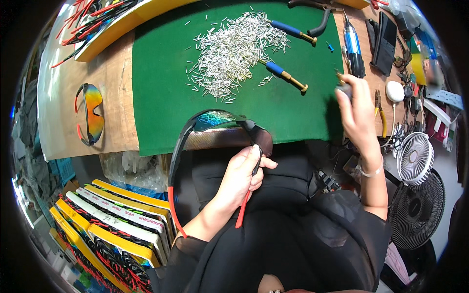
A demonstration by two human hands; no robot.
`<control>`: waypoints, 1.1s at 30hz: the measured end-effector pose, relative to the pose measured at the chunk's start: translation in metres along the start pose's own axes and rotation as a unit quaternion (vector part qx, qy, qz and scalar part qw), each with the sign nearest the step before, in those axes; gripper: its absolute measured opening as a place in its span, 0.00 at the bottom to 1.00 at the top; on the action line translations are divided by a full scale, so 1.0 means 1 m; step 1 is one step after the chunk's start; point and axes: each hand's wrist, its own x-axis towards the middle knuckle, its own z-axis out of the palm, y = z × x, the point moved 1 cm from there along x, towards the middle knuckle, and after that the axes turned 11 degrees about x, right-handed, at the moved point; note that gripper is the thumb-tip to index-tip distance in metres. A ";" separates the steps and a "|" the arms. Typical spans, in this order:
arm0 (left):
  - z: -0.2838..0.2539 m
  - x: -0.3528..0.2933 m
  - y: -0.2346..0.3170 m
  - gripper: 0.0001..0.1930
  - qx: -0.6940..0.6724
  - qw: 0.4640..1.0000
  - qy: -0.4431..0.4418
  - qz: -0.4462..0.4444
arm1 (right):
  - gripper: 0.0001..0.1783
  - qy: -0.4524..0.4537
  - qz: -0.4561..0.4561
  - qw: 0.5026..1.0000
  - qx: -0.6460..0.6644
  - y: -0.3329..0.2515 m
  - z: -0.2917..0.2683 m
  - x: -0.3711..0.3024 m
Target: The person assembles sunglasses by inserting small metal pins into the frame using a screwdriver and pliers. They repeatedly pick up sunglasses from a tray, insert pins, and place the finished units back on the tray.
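My left hand (244, 168) is closed round one temple of a pair of black sunglasses (177, 161) with red temple tips. The sunglasses hang in front of the near edge of the green mat (161, 73), both temples stretching toward me. Over the mat's right side, my right hand (359, 107) has its thumb and fingers pinched together on something small with a brass-coloured end, mostly hidden. A heap of small silvery pins (229, 58) covers the mat's middle. Two blue-and-brass hand screwdrivers, an upper one (288, 29) and a lower one (283, 75), lie with their tips in the heap.
Orange-lensed sunglasses (94, 115) lie on the wooden table at left. On the right are a blue electric screwdriver (352, 44), a black phone (386, 44), yellow-handled cutters (381, 115), a white fan (415, 158) and a black fan (417, 210). Boxes of frames (122, 215) stand low left.
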 end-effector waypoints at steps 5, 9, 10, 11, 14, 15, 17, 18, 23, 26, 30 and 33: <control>-0.003 0.002 0.002 0.16 0.008 1.000 -0.015 -0.012 | 0.14 -0.119 0.065 0.976 0.169 -0.041 -0.011 -0.011; -0.001 0.004 -0.001 0.15 0.020 1.000 0.011 -0.008 | 0.14 -0.217 0.061 0.944 0.243 -0.033 0.035 -0.014; 0.000 0.003 -0.001 0.15 0.019 1.000 0.018 -0.006 | 0.15 -0.190 0.051 0.959 0.204 -0.037 0.037 -0.008; 0.000 0.003 -0.001 0.15 0.020 1.000 0.021 -0.005 | 0.16 -0.167 0.040 0.971 0.169 -0.043 0.039 -0.001; 0.000 0.002 0.001 0.14 0.021 1.000 0.017 -0.009 | 0.20 -0.158 -0.005 0.986 0.055 -0.047 0.050 0.008; -0.001 0.002 0.001 0.14 0.020 1.000 0.012 -0.011 | 0.20 -0.170 -0.004 0.985 0.025 -0.049 0.053 0.008; -0.003 0.003 0.000 0.15 0.030 0.999 0.001 -0.018 | 0.21 -0.171 -0.012 0.985 -0.021 -0.048 0.058 0.007; -0.005 0.004 -0.001 0.15 0.035 0.999 -0.004 -0.023 | 0.22 -0.174 -0.004 0.984 -0.022 -0.048 0.059 0.007; 0.000 0.002 0.005 0.14 0.033 0.998 0.027 -0.037 | 0.23 -0.170 0.012 0.985 -0.035 -0.052 0.062 0.010; -0.001 0.003 0.006 0.15 0.048 0.998 0.026 -0.041 | 0.23 -0.177 0.023 0.983 -0.041 -0.053 0.062 0.010; 0.002 0.002 0.008 0.17 0.045 0.998 0.041 -0.035 | 0.23 -0.168 -0.019 0.984 -0.059 -0.051 0.064 0.010; 0.001 0.003 0.005 0.19 0.053 0.998 0.027 -0.030 | 0.22 -0.162 -0.054 0.983 -0.068 -0.050 0.064 0.008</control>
